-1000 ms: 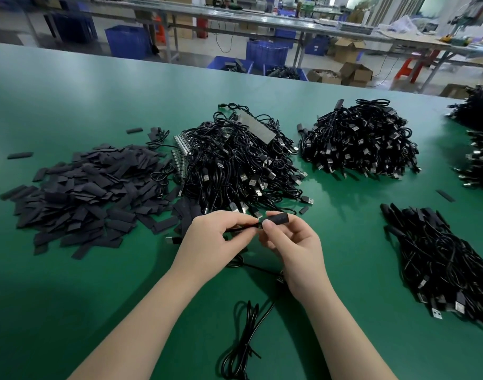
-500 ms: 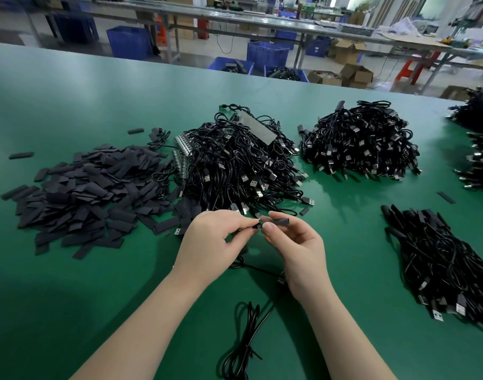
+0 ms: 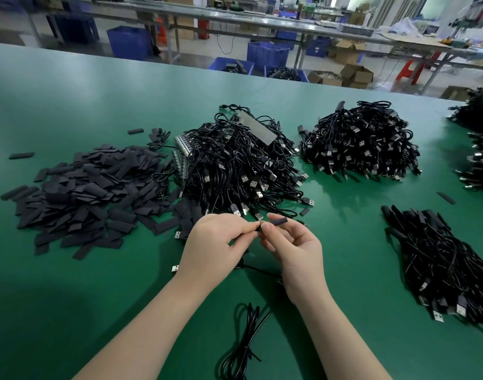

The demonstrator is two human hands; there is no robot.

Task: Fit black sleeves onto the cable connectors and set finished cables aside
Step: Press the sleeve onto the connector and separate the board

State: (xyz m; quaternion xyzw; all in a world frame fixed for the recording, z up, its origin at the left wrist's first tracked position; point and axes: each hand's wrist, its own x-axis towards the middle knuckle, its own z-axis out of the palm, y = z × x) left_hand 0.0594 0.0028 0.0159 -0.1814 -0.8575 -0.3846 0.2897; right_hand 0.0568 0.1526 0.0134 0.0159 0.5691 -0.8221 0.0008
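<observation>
My left hand (image 3: 215,239) pinches the end of a black cable at its connector (image 3: 258,227), which is mostly hidden by the fingertips. My right hand (image 3: 292,245) pinches a short black sleeve (image 3: 278,222) that meets the connector end. The rest of this cable (image 3: 243,344) hangs down in a bundled coil on the table below my wrists. A heap of flat black sleeves (image 3: 81,193) lies to the left. A big pile of cables with bare USB plugs (image 3: 234,165) sits just beyond my hands.
Another cable pile (image 3: 358,144) lies at the back right, and a flatter bunch of cables (image 3: 440,259) sits on the right. More piles (image 3: 478,149) reach the right edge. Loose sleeves (image 3: 21,155) dot the green table (image 3: 70,283). Benches and blue crates stand beyond.
Both hands stay together over the same spot. The sleeve has turned slightly in my right fingers and sits close against the connector held by my left hand.
</observation>
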